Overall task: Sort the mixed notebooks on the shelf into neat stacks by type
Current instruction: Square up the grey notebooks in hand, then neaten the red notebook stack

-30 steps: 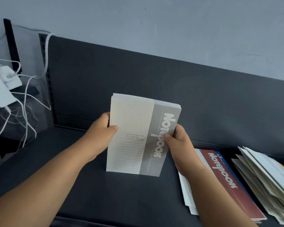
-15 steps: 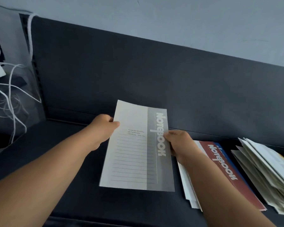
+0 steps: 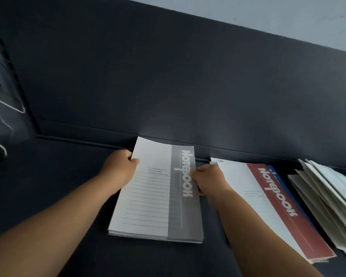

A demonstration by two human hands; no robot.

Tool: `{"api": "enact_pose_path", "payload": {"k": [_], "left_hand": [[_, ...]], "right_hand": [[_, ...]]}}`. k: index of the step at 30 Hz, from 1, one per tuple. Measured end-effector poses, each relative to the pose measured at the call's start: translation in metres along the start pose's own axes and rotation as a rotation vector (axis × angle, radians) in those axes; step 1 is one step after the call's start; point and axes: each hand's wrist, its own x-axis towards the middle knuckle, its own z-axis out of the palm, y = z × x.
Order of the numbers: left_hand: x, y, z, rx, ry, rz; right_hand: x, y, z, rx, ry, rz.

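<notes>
Several thin white paper notebooks with a grey band printed "Notebook" (image 3: 158, 196) lie as one squared stack on the dark shelf (image 3: 58, 166). The near end looks flat on the shelf, and the far edge reaches the seam below the dark back panel (image 3: 168, 76), where the top cover lifts a little.

The stack's long axis runs away from the person toward that panel, leaning slightly left at the far end. Both hands hold it across the short axis, in its far half. The left grip (image 3: 120, 168) clasps the white long edge with the thumb laid on the cover. The right grip (image 3: 206, 180) pinches the grey long edge beside the printed word. Neither grip has let go.

Just right of the grey stack, behind the right forearm, lies a white notebook with a red band (image 3: 278, 206). A blue-edged notebook (image 3: 276, 174) shows beneath it, and both lie at a slant to the grey stack. Farther right sits a loose, fanned pile of pale notebooks (image 3: 328, 196), plainly unsorted. Well to the left of the grey stack, white cables behind clear plastic (image 3: 0, 116) are blurred.

I judge this the settling of the grey stack. Everything left to sort lies to the right, so the right grip is the nearer one for the next reach. The left could steady the stack meanwhile.
</notes>
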Motion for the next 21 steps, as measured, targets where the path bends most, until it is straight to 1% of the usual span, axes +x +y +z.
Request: {"api": "enact_pose_path", "payload": {"k": [5, 10, 11, 13, 15, 18, 21], "left_hand": [[-0.006, -0.005, 0.005, 0.118, 0.082, 0.065], [-0.009, -0.002, 0.001, 0.181, 0.030, 0.072], [-0.012, 0.000, 0.001, 0.205, 0.044, 0.098], [-0.019, 0.010, 0.002, 0.258, 0.103, 0.198], [-0.030, 0.027, 0.007, 0.303, 0.126, 0.289], [-0.051, 0.056, 0.023, 0.278, 0.076, 0.391], [-0.076, 0.083, 0.046, 0.185, -0.037, 0.435]], "right_hand": [[0.001, 0.002, 0.005, -0.146, 0.067, -0.078], [-0.006, -0.002, 0.002, -0.179, 0.109, -0.128], [-0.010, -0.005, -0.002, -0.195, 0.110, -0.155], [-0.019, -0.010, -0.010, -0.225, 0.123, -0.202], [-0.028, -0.011, -0.023, -0.249, 0.148, -0.278], [-0.037, -0.002, -0.048, -0.269, 0.163, -0.315], [-0.041, 0.014, -0.081, -0.340, 0.208, -0.315]]}}
